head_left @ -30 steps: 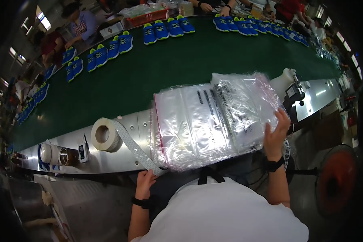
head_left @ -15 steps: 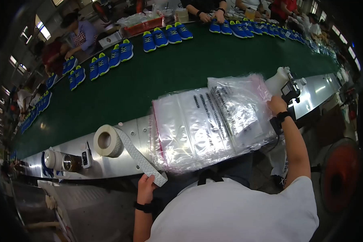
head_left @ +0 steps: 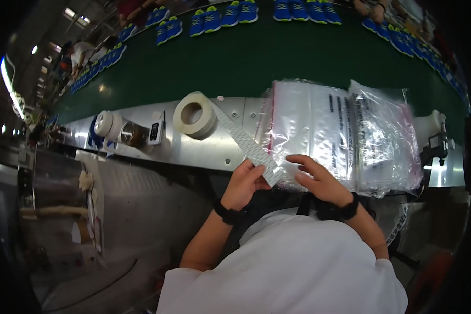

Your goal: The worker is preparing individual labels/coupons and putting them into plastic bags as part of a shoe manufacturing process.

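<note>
A white roll of labels (head_left: 194, 114) sits on the metal ledge (head_left: 204, 152), its strip (head_left: 246, 146) trailing down toward me. My left hand (head_left: 244, 183) pinches the strip's free end. My right hand (head_left: 319, 180) is right beside it, fingers spread over the strip's end and the lower edge of a stack of clear plastic bags (head_left: 340, 136). Whether the right hand grips anything is unclear.
A green conveyor belt (head_left: 256, 57) runs behind the ledge, with several blue shoes (head_left: 225, 13) along its far edge and other people beyond. A small device (head_left: 154, 132) and a taped cylinder (head_left: 112, 128) lie left of the roll. A white dispenser (head_left: 434, 138) stands at the right.
My right hand has come down from the far right of the bag stack to its lower edge beside the left hand. The view has shifted right and closer.
</note>
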Demonstrator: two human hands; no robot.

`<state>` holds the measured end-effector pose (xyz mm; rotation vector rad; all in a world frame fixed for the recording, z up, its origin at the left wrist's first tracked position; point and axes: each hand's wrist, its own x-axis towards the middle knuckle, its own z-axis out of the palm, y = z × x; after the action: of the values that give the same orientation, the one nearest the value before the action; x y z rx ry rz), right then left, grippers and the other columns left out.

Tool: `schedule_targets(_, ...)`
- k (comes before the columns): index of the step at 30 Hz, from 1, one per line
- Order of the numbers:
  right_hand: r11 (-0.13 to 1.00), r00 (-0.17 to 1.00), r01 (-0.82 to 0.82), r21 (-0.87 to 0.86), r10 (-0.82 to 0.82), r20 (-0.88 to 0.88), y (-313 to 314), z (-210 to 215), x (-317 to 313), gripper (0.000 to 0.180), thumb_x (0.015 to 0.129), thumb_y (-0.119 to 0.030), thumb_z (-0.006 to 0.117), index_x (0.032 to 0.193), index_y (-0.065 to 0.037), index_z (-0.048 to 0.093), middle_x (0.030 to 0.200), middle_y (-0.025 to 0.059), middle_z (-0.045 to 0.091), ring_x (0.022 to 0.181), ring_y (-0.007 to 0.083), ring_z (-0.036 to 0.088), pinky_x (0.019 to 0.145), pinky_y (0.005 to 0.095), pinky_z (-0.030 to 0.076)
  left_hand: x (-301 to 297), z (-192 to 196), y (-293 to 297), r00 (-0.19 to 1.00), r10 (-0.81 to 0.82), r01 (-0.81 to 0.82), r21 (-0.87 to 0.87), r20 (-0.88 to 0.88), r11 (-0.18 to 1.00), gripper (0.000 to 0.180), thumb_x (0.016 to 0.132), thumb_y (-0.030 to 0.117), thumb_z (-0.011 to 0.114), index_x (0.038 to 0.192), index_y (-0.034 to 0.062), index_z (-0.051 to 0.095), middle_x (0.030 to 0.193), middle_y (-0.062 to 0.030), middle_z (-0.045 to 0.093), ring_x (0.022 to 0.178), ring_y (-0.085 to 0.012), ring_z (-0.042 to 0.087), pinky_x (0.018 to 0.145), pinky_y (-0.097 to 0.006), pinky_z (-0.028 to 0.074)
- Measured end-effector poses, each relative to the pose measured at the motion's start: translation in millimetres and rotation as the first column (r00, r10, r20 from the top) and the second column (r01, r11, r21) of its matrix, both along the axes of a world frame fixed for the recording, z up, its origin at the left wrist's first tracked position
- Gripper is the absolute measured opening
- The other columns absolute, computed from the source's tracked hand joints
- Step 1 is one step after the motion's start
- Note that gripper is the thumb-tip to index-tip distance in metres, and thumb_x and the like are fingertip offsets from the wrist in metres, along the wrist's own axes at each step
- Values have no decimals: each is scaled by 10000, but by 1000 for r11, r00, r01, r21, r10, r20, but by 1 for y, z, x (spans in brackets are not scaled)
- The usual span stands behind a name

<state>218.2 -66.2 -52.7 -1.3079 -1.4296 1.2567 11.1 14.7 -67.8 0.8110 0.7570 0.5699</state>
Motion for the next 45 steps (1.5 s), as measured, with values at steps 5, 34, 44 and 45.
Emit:
schedule_targets(5,955,910,-186,-231,79,-406,27,-18,-31,95,902,-129,510,883,-36,517,730,-62,455,652,13,386,581,171,341,-6,2,1,978,207,-207,-22,24,978,154,909,143,467,987,12,486,912,-84,583,747,-157,603,669,-291,523)
schedule_targets(34,980,948,-188,-64,198,248,30,-23,-12,152,802,-150,636,785,-9,580,741,75,519,655,165,519,623,289,425,-10,0,6,794,602,-454,577,-84,679,128,898,108,500,856,-4,546,845,-49,577,743,-102,550,696,-259,477)
schedule_targets(44,716,374,211,665,-688,622,79,-74,-19,237,721,-209,648,767,2,552,891,134,528,851,312,482,747,388,378,24,-29,3,811,270,450,848,-519,279,384,813,243,585,1100,2,501,987,-204,567,892,-356,537,765,-397,427)
schedule_targets(45,729,381,248,638,-679,627,77,-79,-13,210,717,-180,643,759,1,544,872,133,521,827,314,478,733,392,377,21,-23,6,786,171,500,773,-594,389,386,818,248,580,1100,-2,498,947,-200,577,859,-356,545,750,-394,434)
